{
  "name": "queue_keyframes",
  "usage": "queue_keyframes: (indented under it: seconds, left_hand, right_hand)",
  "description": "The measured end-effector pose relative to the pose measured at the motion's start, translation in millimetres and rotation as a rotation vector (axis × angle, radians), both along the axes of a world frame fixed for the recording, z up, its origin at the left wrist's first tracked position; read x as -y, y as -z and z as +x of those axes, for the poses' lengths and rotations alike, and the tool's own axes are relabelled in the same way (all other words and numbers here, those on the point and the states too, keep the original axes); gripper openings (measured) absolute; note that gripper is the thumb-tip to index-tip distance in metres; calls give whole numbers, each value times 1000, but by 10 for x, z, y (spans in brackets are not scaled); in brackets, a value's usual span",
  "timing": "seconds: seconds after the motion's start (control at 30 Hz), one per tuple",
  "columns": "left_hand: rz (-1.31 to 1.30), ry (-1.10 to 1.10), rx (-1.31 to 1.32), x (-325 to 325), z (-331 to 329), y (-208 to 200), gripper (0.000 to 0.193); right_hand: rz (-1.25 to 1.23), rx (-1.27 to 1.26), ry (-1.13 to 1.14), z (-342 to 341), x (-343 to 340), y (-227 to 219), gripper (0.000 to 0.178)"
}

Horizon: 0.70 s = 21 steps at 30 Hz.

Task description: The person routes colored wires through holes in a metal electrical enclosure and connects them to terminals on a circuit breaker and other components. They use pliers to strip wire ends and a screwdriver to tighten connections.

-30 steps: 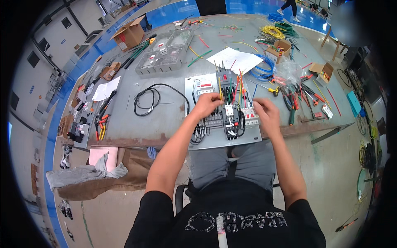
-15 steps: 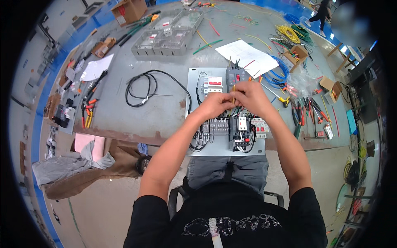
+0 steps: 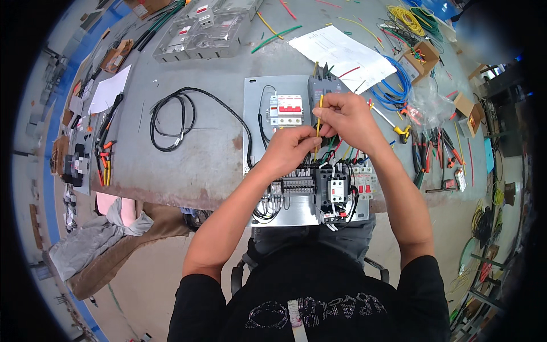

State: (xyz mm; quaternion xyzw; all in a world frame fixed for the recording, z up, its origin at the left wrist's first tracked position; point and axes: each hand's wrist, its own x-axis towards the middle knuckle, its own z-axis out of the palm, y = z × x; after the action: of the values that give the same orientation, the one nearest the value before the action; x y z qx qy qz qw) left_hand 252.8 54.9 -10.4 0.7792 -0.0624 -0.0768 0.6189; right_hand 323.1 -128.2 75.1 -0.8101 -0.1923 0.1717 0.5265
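Observation:
A short yellow wire (image 3: 321,102) runs upright between my hands, above a grey metal mounting plate (image 3: 254,94). Its upper part is pinched by my right hand (image 3: 346,121); the fingers of my left hand (image 3: 290,149) are closed on it lower down. Behind my right hand stands a dark grey circuit breaker (image 3: 320,86), partly covered. Left of it sits a white breaker with red levers (image 3: 290,109). Below my hands are a terminal block (image 3: 297,185) and a contactor (image 3: 336,191), with small red-levered breakers (image 3: 363,185) beside it. Where the wire's lower end sits is unclear.
A bundled black cable (image 3: 188,90) loops left of the plate. Paper sheets (image 3: 336,48) and a blue wire coil (image 3: 399,85) lie beyond. Pliers and screwdrivers (image 3: 427,151) lie right, more tools (image 3: 105,159) left. Clear plastic boxes (image 3: 199,43) stand at the back.
My right hand has shifted up along the yellow wire and the hands are a little farther apart. More of the wire shows. The view has tilted nearer to the plate.

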Motion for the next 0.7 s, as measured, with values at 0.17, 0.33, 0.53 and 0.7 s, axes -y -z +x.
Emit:
queue_keyframes:
  seconds: [0.17,0.33,0.53,0.7]
  left_hand:
    - [-52,37,2,-45,34,46,19]
    - [-99,62,-39,10,17,-25,16]
    - [109,96,-104,86,-49,-172,18]
    - [263,139,-117,196,-56,-293,23]
  right_hand:
    - [79,-35,53,-20,24,48,21]
    - [141,66,77,-16,73,-267,20]
    - [-279,640,-9,-3,517,-475,36]
    - [-491,501,-184,27,482,-228,21]
